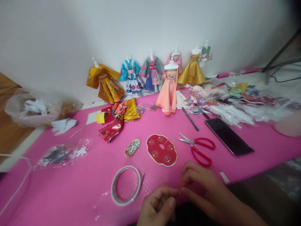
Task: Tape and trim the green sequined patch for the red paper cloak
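My left hand [160, 205] and my right hand [202, 185] meet at the mat's front edge, fingertips almost touching. Both are pinched closed around something too small to make out. Just beyond them lies a red scalloped fabric piece [170, 153] with gold motifs, a pale trimmed edge and a slit running to a central hole. Scissors [194, 142] with red handles rest to its right, blades apart. A roll of double-sided tape [113, 185] lies flat to the left of my hands. Between tape and fabric is a glittery oval clip [132, 147].
Several doll dresses on white stands, including a peach dress [169, 89], line the wall. A black phone [229, 136] and a dark pencil [190, 118] lie at right, near bagged fabric scraps [225, 97]. Folded red fabric [111, 131] and a plastic bag [25, 110] are left on the pink mat [82, 188].
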Demonstrator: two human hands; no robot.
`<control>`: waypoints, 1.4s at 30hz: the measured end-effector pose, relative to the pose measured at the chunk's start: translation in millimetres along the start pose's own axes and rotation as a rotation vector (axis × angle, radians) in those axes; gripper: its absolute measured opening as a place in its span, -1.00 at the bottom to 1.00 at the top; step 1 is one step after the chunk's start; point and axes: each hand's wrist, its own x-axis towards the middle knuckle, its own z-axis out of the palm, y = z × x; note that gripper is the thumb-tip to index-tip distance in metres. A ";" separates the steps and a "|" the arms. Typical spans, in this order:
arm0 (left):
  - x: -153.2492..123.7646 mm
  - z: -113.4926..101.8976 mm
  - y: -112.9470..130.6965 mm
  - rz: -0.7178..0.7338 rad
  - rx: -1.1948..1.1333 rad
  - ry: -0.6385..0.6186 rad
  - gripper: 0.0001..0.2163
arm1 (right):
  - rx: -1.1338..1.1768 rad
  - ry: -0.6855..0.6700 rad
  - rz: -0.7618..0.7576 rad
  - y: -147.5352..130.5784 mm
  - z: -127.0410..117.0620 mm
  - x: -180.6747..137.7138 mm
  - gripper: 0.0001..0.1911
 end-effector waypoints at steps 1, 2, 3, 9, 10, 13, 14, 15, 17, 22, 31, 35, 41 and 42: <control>0.6 -0.2 -1.8 0.002 0.004 0.000 -0.49 | -0.011 -0.004 -0.002 0.5 0.8 -0.9 -0.85; 1.2 -0.6 -4.0 0.005 0.011 0.002 -0.49 | -0.019 -0.005 -0.002 1.1 1.5 -1.6 -0.86; 1.7 -1.0 -6.6 0.014 0.021 0.010 -0.49 | -0.021 0.001 -0.003 1.9 2.1 -2.0 -0.86; 8.5 -6.1 -20.8 0.527 0.483 0.140 -0.78 | -0.072 0.215 0.162 16.4 2.8 9.5 -0.78; 10.8 -7.1 -21.7 0.662 0.665 0.139 -0.77 | -0.113 0.246 0.218 20.3 3.3 13.8 -0.77; 19.5 -8.8 -22.7 0.937 1.156 0.152 -0.67 | -0.199 0.275 0.310 31.6 7.0 28.1 -0.76; 22.7 -8.7 -22.7 0.977 1.263 0.175 -0.66 | -0.213 0.278 0.319 34.7 8.9 32.4 -0.76; 25.9 -8.4 -22.7 0.996 1.342 0.200 -0.67 | -0.225 0.282 0.327 37.3 10.8 36.0 -0.77; 31.6 -7.0 -22.8 1.009 1.444 0.214 -0.66 | -0.258 0.288 0.346 41.1 14.3 40.7 -0.78; 39.1 -2.3 -21.7 0.964 1.532 0.150 -0.69 | -0.319 0.284 0.392 45.7 17.4 41.1 -0.81; 37.9 1.3 -11.9 0.851 1.534 0.059 -0.72 | -0.380 0.263 0.421 47.6 15.7 40.7 -0.82; 38.7 0.9 -10.4 0.851 1.532 0.041 -0.73 | -0.394 0.251 0.419 47.9 15.3 41.0 -0.81; 39.7 0.3 -12.0 0.838 1.548 0.045 -0.73 | -0.411 0.242 0.415 46.3 13.6 42.1 -0.80; 39.6 0.3 -12.2 0.839 1.549 0.047 -0.72 | -0.413 0.242 0.413 45.9 13.4 42.3 -0.80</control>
